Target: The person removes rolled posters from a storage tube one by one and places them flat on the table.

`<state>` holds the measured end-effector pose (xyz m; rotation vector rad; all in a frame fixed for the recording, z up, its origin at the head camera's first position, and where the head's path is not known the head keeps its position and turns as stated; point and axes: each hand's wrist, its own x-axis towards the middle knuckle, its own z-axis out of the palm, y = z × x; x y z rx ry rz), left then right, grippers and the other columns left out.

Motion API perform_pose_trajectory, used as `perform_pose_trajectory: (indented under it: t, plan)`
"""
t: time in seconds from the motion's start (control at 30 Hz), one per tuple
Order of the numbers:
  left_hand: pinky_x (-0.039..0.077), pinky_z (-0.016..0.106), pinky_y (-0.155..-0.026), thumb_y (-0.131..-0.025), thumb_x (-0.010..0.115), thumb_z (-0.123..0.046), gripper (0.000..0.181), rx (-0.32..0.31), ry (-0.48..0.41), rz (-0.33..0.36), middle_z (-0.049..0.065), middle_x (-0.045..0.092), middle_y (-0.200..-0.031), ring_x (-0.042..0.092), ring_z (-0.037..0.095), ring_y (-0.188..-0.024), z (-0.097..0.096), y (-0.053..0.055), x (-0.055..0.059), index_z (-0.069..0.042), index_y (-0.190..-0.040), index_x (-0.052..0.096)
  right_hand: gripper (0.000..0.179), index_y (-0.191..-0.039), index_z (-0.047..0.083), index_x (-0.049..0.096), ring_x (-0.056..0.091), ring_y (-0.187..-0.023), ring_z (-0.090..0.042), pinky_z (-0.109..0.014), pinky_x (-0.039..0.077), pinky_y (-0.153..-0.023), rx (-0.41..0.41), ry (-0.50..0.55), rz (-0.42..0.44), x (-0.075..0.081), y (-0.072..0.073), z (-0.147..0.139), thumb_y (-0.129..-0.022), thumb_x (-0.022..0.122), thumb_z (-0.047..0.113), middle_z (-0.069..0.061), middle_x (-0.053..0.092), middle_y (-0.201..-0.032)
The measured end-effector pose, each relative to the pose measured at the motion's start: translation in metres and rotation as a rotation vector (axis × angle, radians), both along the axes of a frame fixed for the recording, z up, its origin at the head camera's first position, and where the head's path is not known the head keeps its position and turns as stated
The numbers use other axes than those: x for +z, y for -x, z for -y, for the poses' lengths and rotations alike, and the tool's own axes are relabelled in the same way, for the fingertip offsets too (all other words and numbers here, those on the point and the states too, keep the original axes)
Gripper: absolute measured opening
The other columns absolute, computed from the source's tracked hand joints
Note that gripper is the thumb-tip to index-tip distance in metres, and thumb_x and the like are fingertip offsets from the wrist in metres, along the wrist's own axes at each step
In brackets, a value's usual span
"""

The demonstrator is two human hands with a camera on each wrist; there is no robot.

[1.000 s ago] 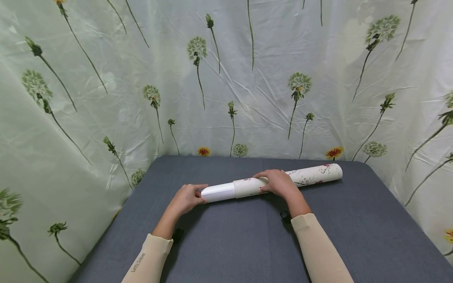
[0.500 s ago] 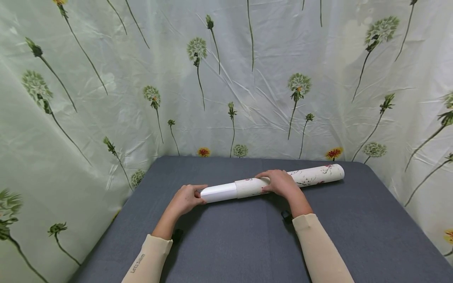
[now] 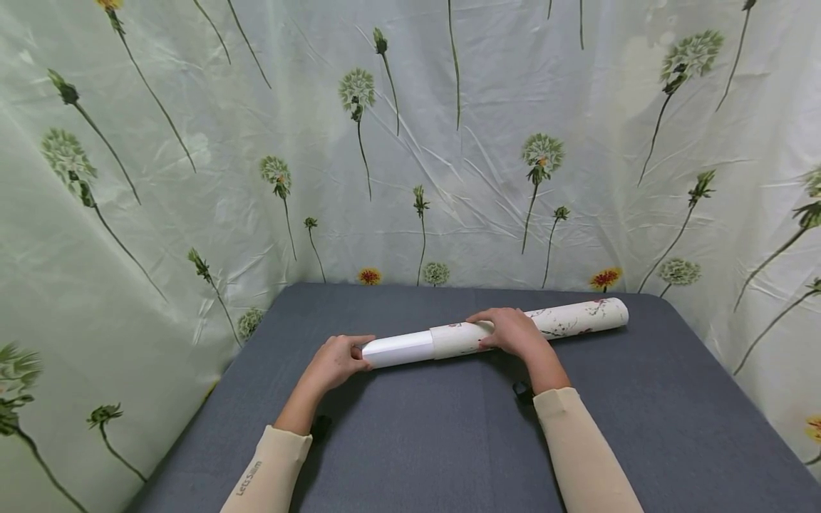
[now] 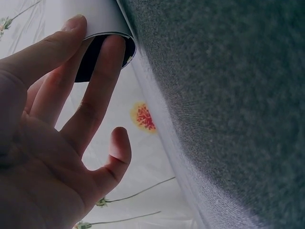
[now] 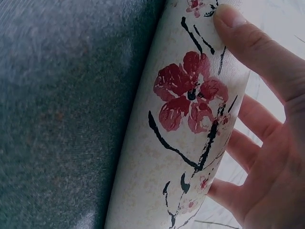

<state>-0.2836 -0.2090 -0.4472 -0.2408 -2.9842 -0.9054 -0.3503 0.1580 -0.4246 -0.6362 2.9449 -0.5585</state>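
A long roll lies slantwise across the table. Its left part is a smooth white tube (image 3: 399, 349), and a wider roll of off-white wallpaper with red blossoms and dark twigs (image 3: 580, 318) sits around it on the right. My left hand (image 3: 336, 361) pinches the tube's left end; in the left wrist view its thumb (image 4: 74, 24) is outside, while fingertips touch the rim of the dark hollow. My right hand (image 3: 509, 331) grips the wallpaper roll from above, its thumb (image 5: 238, 26) on the near side and fingers on the far side.
The table (image 3: 410, 442) has a dark grey cloth cover with rounded far corners. Right behind it hangs a pale curtain (image 3: 410, 157) printed with dandelions, which also runs along the left and right sides. Dark wrist camera mounts (image 3: 522, 390) sit under the wrists.
My right hand and the wallpaper roll have slid slightly right. More of the white tube shows at the left, while my left hand holds its end almost still.
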Motion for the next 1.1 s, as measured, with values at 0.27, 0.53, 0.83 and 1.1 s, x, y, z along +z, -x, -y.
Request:
perform_pose_trajectory:
  t: [0.27, 0.53, 0.83, 1.1]
  plan:
    - [0.049, 0.028, -0.066, -0.086, 0.087, -0.015, 0.057, 0.006, 0.0, 0.002, -0.001, 0.082, -0.086, 0.068, 0.007, -0.073, 0.001, 0.0, -0.001, -0.013, -0.141, 0.07, 0.056, -0.142, 0.03, 0.07, 0.056, -0.141, -0.043, -0.069, 0.025, -0.124, -0.008, 0.015, 0.017, 0.0, 0.002, -0.006, -0.088, 0.087, 0.029, -0.014, 0.063, -0.151]
    - [0.048, 0.028, -0.066, -0.086, 0.087, -0.014, 0.058, 0.011, -0.002, 0.003, 0.0, 0.082, -0.087, 0.067, 0.008, -0.073, 0.002, 0.001, -0.001, -0.013, -0.142, 0.07, 0.055, -0.141, 0.028, 0.07, 0.055, -0.142, -0.043, -0.07, 0.024, -0.124, -0.011, 0.027, 0.008, 0.001, 0.002, -0.012, -0.088, 0.087, 0.026, -0.015, 0.064, -0.15]
    - [0.048, 0.029, -0.068, -0.086, 0.087, -0.014, 0.058, 0.014, -0.004, 0.0, 0.001, 0.082, -0.087, 0.069, 0.009, -0.076, 0.002, 0.0, 0.0, -0.013, -0.141, 0.07, 0.055, -0.141, 0.028, 0.07, 0.055, -0.142, -0.044, -0.07, 0.024, -0.124, -0.012, 0.027, 0.011, 0.001, 0.004, -0.017, -0.089, 0.087, 0.026, -0.016, 0.063, -0.151]
    - [0.046, 0.028, -0.066, -0.086, 0.088, -0.014, 0.059, 0.02, 0.01, 0.002, 0.001, 0.082, -0.088, 0.067, 0.009, -0.074, 0.003, 0.0, -0.001, -0.013, -0.142, 0.07, 0.056, -0.143, 0.028, 0.069, 0.054, -0.143, -0.044, -0.069, 0.022, -0.125, -0.017, 0.037, 0.03, -0.001, 0.005, -0.022, -0.09, 0.086, 0.026, -0.016, 0.062, -0.152]
